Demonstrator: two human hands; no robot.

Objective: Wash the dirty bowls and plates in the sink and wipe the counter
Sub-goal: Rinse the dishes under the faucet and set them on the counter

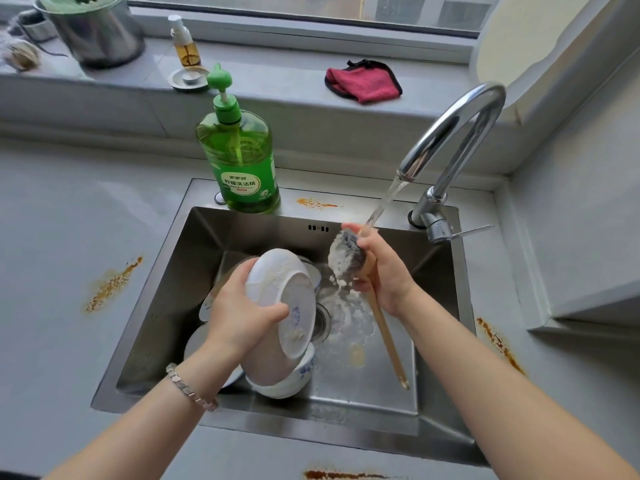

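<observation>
My left hand point(239, 313) grips a white bowl with blue marks point(277, 292), tilted on its side over the steel sink point(166, 306). Soap film covers the bowl. My right hand point(384, 268) holds a wooden-handled dish brush point(346, 254); its foamy head sits under the stream running from the faucet point(460, 133). The brush is apart from the bowl, to its right. Under the held bowl lie more white bowls point(287, 379) and a plate point(194, 341) in the sink, partly hidden by my left hand. Foam lies around the drain point(322, 323).
A green dish soap bottle point(242, 157) stands on the sink's back rim. A red cloth point(363, 81) lies on the window ledge, with a small pump bottle point(185, 43) and a metal pot point(93, 29) further left. Brown stains point(114, 285) mark the grey counter on both sides.
</observation>
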